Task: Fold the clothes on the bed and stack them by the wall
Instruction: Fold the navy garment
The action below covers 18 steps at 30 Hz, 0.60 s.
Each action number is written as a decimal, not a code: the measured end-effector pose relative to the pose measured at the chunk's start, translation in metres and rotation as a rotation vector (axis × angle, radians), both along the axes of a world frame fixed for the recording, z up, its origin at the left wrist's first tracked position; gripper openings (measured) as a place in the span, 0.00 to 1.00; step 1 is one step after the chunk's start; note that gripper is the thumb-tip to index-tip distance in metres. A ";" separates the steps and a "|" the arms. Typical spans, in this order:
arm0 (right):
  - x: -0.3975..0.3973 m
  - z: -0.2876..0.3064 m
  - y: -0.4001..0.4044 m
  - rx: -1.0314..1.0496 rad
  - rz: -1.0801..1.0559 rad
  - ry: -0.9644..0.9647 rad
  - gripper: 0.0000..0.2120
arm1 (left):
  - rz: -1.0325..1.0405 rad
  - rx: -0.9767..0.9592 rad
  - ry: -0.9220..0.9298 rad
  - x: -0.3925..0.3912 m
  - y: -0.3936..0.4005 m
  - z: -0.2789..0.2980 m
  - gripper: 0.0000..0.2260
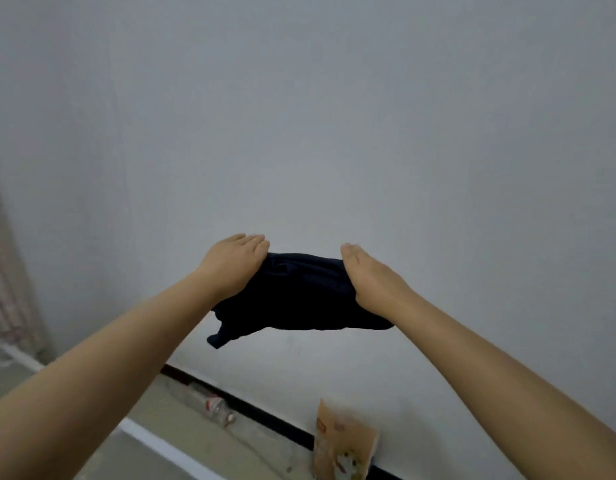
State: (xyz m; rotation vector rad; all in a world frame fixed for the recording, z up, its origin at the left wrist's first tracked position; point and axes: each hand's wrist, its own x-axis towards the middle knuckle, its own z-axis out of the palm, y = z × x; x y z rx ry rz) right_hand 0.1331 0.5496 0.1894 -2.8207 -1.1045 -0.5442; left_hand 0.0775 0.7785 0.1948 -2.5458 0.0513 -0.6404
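Garment (299, 296) is up in the air in front of the wall (334, 133), left hand (235, 263) on its left end, right hand (372, 275) on its right. Below, on the floor (154, 403) along the wall's base: bottle (209, 405) left, pouch (344, 445) right.

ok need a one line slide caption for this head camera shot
Both hands, left and right, hold a dark garment up in front of a pale wall.

Both arms outstretched, left hand (235, 263) and right hand (372, 277) raised, palms down.
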 end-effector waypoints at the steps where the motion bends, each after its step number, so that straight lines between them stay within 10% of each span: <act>1: 0.022 -0.003 0.018 0.000 0.038 -0.004 0.33 | 0.050 0.003 -0.002 0.014 0.016 -0.002 0.22; 18: 0.316 -0.043 0.385 -0.154 0.549 0.071 0.31 | 0.623 -0.175 0.101 0.206 0.311 -0.063 0.25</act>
